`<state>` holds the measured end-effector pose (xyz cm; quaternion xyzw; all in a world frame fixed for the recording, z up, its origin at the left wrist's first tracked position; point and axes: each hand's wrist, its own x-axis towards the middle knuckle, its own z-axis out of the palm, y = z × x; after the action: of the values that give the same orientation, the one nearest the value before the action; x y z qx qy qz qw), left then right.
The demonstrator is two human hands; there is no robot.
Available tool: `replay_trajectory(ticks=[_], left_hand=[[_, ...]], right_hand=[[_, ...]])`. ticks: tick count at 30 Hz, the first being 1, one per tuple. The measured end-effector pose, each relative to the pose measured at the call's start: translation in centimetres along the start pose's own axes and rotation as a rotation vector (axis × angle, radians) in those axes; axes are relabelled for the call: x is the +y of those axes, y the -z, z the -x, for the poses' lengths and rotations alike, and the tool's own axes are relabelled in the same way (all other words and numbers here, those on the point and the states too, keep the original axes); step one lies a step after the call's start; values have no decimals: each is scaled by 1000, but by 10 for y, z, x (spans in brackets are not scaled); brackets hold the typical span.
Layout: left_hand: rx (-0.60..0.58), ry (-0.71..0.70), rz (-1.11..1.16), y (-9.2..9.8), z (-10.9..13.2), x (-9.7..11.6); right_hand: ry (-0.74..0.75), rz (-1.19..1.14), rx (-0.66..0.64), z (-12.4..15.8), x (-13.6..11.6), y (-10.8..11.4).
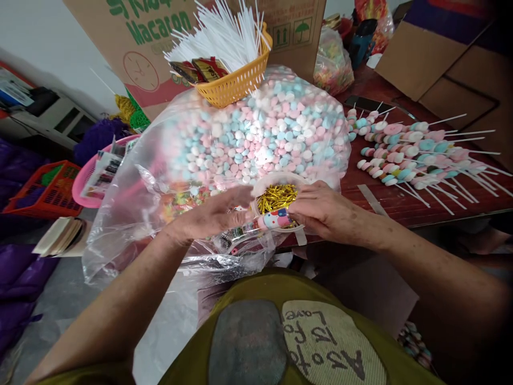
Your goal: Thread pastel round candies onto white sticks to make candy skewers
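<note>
My right hand (324, 211) pinches the right end of a small printed wrapper (273, 220) with pink, blue and dotted patches. My left hand (218, 214) is by the wrapper's left end, slightly blurred, with thumb and fingers apart. Beneath and behind the wrapper is a white round tub (260, 187) of gold twist ties (276, 198). Just beyond lies a large clear bag (136, 176) full of pink, white and blue candies (264, 133). Whether my left fingertips touch the wrapper is unclear.
An orange basket (236, 85) of white sticks (228, 40) rests on the bag, before a cardboard box (140, 48). Candy skewers (420, 155) are piled on the red table (390, 206) at right. A pink basin (86, 184) stands at left.
</note>
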<state>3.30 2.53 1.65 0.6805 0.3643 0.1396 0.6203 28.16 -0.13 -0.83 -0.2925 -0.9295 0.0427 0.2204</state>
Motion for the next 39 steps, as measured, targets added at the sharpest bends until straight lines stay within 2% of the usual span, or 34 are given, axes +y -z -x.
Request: replay_trajectory(ticks=[3,8,10,11,12,14,15,17,19,20,22,27,30,32,33,36,37,39], left_hand=[[-108,60,-55,-6,12,-9],[-127,144,202,-43,14,-21],[-77,164,228,-52,13,-22],[-30,169,231,-55,13,-22],[33,167,240,-57,12,-22],[175,139,254,-60,10,-23],[234,113,243,-61,10,-24],[331,50,123,-63,9,-29],[391,9,-79,-63,10,-34],[400,4,-155,-62,11,-36],[358,18,-193,-60,13,-39],[116,-23,-6,-54,16,-34],[33,-30,-55,-50,13,-29],[29,-26,-161,-46,11,-25],[40,-11,-216,-43,10,-23],[70,90,-280,-37,10,-17],[64,128,-267,-35,10,-15],[38,168,-229,-32,10,-15]], right_hand=[[-2,-15,-19,0,2,5],[-10,-78,-108,-12,-10,-2],[-24,-158,-128,-16,-12,-4],[-59,-213,-95,-16,-12,-5],[-134,-277,-29,-16,-12,-7],[-375,-451,115,-14,-13,-12],[-494,-567,137,-12,-14,-16],[-625,-805,61,-8,-21,-29],[-653,-961,-13,-7,-30,-43],[-674,-1001,-10,-8,-36,-49],[-762,-1063,49,-12,-46,-56],[-945,-1175,216,-24,-61,-56],[-915,-1105,131,-27,-60,-54],[-816,-941,122,-27,-55,-51],[-742,-792,170,-26,-51,-49],[-445,-166,445,-24,-41,-37],[-334,14,486,-23,-39,-33],[-83,246,390,-19,-39,-28]])
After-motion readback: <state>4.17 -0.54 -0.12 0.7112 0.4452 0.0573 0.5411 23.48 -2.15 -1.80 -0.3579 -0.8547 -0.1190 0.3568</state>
